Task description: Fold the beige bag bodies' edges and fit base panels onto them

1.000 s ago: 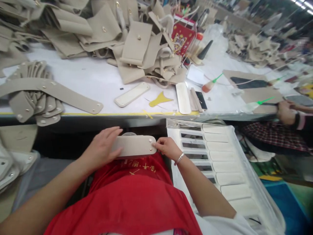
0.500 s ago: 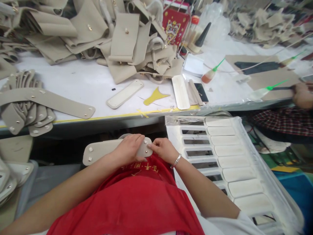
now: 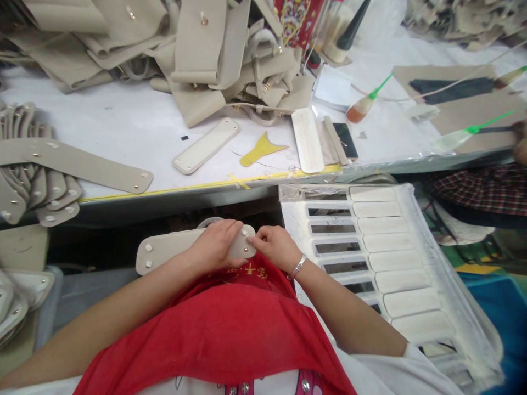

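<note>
In the head view, the left hand (image 3: 218, 245) is grasping the strip (image 3: 167, 247) above the apron (image 3: 214, 334), probably to steady it; the right hand (image 3: 278, 248) is curling at its studded end; whether those fingers are gripping anything, I cannot tell; the left hand is hiding the strip's middle.

Workshop, production type, beige leather-like goods. Evidence: long white-covered bench (image 3: 119, 118), with a co-worker's hand (image 3: 521, 147) at far right; heap of beige panels (image 3: 200, 46) with metal fittings; fanned stack of straps (image 3: 55, 189); studded strip (image 3: 168, 247), held above a red apron (image 3: 247, 329); slotted white rack (image 3: 294, 216) bearing a row of pale pieces (image 3: 389, 241); squeeze bottle (image 3: 358, 111) with green nozzle; second beige heap (image 3: 465, 22) farther along.
</note>
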Tool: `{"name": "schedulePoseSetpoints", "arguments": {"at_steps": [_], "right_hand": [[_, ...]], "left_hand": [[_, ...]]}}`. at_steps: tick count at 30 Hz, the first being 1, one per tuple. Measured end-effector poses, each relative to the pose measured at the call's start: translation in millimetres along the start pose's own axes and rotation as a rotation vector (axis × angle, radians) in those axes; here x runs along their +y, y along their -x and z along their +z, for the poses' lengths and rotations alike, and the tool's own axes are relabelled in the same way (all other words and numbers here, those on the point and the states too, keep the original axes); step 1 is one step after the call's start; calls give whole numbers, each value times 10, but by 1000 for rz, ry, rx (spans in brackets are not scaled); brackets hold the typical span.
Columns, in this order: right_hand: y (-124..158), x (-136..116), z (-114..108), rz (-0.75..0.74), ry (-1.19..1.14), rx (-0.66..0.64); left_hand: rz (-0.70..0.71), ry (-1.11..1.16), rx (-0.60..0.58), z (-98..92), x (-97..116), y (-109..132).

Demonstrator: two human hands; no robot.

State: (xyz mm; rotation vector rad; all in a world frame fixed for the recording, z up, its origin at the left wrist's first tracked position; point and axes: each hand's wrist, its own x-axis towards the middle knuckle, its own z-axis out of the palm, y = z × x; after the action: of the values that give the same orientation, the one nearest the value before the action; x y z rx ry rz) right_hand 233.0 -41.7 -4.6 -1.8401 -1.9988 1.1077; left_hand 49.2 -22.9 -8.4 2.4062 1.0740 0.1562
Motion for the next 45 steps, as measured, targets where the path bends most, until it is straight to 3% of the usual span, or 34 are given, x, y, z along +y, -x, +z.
{"name": "schedulePoseSetpoints", "arguments": {"at_steps": [24,34,37,39,42,43,45], "right_hand": [[8,-80,-19,-14,229,-21],[-15,-65,70,56,86,2],[-13,-63,71,94,94,30],[-26,-75,43,102,112,29],[-52,-221,23,-20,163,139],[-62,-322,49,-117,202,183],[-103,-595,181,-355,298,197]], "left_hand": [[-9,-12,39,51,15,46],[-40,-34,58,77,37,87],[-29,-28,117,-30,4,293],[-100,-3,260,-156,-129,572],[-503,101,544,-352,-443,1137],[-661,177,579,-396,-556,1320],[-817,386,509,-432,-756,1606]]}}
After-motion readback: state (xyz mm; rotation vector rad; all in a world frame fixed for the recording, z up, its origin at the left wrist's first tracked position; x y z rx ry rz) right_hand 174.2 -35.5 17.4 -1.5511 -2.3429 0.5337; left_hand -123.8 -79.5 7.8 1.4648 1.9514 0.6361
